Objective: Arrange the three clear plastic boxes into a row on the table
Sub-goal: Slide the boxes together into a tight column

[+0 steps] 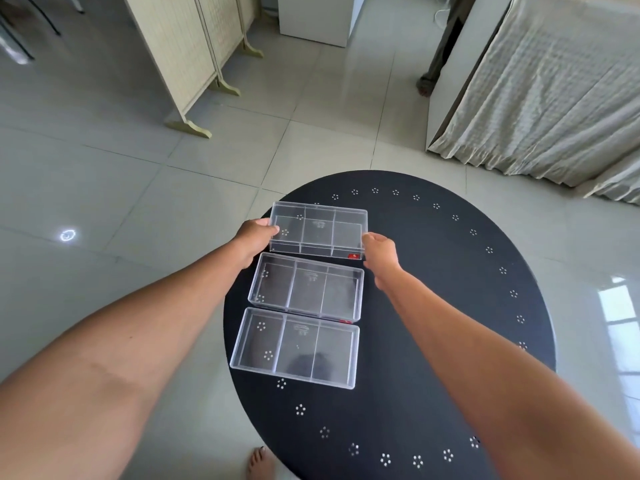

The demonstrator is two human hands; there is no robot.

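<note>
Nearest of the three, the near box (296,346) lies flat on the round black table (433,306), the middle box (306,287) just beyond it. Farthest, the far box (318,230) is gripped at its short ends by the left hand (254,237) and right hand (381,252). It looks light, rigid, slippery and crackable, so end walls seem the safest hold.

The three boxes (318,230) (306,287) (294,348) are showing as clear, smooth, glossy plastic. The round counter (433,306) is looking matt black, dotted with small punched holes. The floor (104,188) tiles are shining glossy. A crinkled cloth (540,91) is hanging soft and matt.
</note>
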